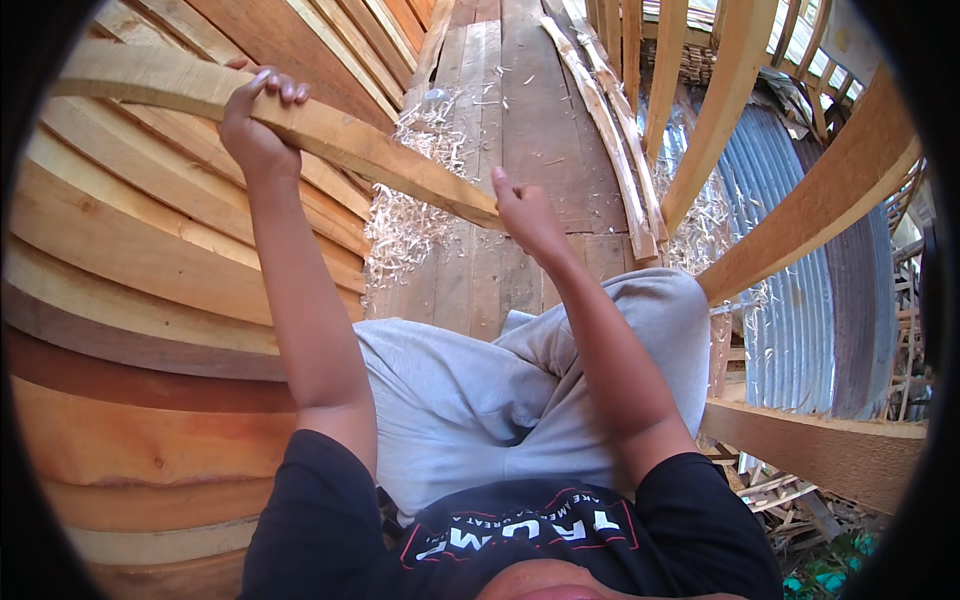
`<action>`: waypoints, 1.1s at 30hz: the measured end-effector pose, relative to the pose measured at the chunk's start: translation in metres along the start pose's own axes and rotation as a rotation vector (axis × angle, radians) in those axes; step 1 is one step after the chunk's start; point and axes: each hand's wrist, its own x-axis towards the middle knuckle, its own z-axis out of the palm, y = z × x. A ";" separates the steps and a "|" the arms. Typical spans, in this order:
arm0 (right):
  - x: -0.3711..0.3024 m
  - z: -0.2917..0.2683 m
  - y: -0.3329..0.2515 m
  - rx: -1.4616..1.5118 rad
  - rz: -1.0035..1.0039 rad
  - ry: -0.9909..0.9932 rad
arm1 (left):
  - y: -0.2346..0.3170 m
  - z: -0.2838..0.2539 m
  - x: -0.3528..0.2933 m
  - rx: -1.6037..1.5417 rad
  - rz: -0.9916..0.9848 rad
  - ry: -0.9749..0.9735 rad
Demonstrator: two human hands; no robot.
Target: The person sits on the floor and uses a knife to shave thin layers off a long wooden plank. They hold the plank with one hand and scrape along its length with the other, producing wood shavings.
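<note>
Wooden plank slants from 10 o'clock toward centre; left hand clamps its upper edge, right hand grips its lower end above the shavings-strewn floorboards.

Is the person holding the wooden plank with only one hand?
No, the left hand grips the plank and the right hand holds its end.

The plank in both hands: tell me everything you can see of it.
The plank is a long, pale, bare piece of sawn wood, slightly curved in this view, with rough faces. It slants from upper left down to the middle of the picture, held in the air above the board floor and its shavings. The left hand wraps over it near the upper end; the right hand grips its lower end. Stacked hull boards lie behind it.
</note>
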 end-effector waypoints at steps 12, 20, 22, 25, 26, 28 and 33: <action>0.023 0.033 0.028 -0.158 -0.224 -0.040 | -0.011 -0.011 -0.018 0.143 0.068 0.088; 0.032 0.024 0.004 -0.233 -0.277 -0.104 | -0.059 -0.017 -0.059 0.052 -0.037 0.038; 0.031 0.021 0.007 -0.377 -0.195 -0.158 | -0.067 -0.031 -0.057 -0.022 -0.013 0.019; 0.042 0.020 0.034 -0.404 0.057 -0.168 | -0.077 -0.030 -0.056 -0.114 0.003 0.033; 0.040 0.023 0.037 -0.379 0.170 -0.161 | -0.080 -0.031 -0.056 -0.132 -0.004 0.026; 0.037 0.035 0.042 -0.385 0.081 0.015 | -0.081 -0.030 -0.056 -0.166 -0.018 0.016; 0.014 0.046 -0.023 -0.339 0.012 -0.027 | -0.078 -0.015 -0.061 0.045 0.106 0.234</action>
